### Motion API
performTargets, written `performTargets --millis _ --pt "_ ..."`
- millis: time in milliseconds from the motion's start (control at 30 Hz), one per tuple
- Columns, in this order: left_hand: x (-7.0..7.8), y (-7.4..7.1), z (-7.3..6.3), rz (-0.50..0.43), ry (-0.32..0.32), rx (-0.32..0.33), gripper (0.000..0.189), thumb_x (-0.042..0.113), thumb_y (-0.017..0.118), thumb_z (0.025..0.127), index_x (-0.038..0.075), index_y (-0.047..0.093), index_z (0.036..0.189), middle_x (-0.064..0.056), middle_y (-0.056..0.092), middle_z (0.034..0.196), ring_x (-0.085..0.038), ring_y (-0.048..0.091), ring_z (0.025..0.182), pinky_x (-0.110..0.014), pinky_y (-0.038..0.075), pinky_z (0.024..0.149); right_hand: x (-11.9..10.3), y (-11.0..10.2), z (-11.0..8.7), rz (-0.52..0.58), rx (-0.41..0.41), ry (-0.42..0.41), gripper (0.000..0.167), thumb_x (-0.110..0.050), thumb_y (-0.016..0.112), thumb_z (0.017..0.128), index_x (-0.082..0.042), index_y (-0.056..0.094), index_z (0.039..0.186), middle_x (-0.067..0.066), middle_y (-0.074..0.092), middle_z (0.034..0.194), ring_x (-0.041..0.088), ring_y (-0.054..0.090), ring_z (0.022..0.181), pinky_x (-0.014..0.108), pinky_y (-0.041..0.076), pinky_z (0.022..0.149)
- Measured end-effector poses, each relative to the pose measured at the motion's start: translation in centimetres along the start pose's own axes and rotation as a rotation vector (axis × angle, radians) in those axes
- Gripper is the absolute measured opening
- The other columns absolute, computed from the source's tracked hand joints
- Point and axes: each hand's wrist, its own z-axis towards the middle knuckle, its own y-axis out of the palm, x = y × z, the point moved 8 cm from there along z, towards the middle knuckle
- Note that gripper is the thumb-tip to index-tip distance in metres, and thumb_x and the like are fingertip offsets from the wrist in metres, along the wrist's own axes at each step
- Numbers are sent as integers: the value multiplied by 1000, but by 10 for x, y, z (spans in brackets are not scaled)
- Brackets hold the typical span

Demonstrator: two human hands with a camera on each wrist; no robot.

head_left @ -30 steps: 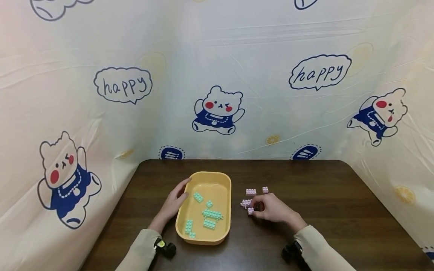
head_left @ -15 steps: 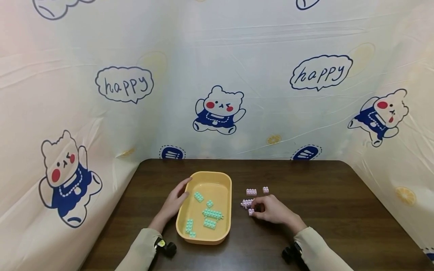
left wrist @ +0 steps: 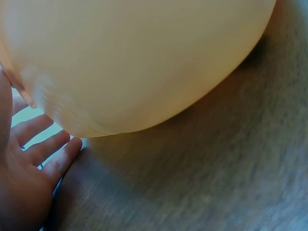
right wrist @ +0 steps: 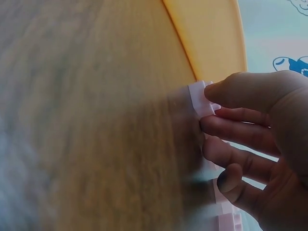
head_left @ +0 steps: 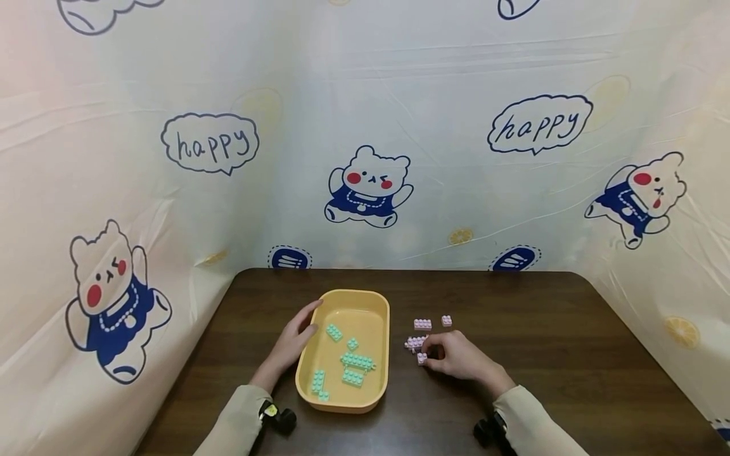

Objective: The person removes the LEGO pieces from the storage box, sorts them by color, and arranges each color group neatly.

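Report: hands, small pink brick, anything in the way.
Left hand against yellow tray. Right hand pinches small pink brick. Other pink bricks close beyond; no obstruction seen toward tray.

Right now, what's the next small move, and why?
I'd probably have the right hand lift the small pink brick straight up: that hand pinches it, a larger pink piece sits close by and could get knocked by a sideways slide, and the left hand rests on the yellow tray.
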Motion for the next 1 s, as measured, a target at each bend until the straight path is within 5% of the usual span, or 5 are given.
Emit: performTargets --millis 800,1000 --pt "0 0 0 -3 10 5 51 12 48 100 27 40 148 -3 34 157 -28 31 144 -56 31 112 -1 0 -5 15 25 -10 15 -21 77 81 -20 70 94 -13 58 70 -3 47 54 18 43 49" --pt "1 -1 0 3 17 7 51 11 49 99 25 40 148 -6 35 156 -30 36 141 -54 37 108 -16 -28 -6 18 140 -99 12 -16 76 82 -15 71 94 -14 61 75 -2 49 58 18 44 51"
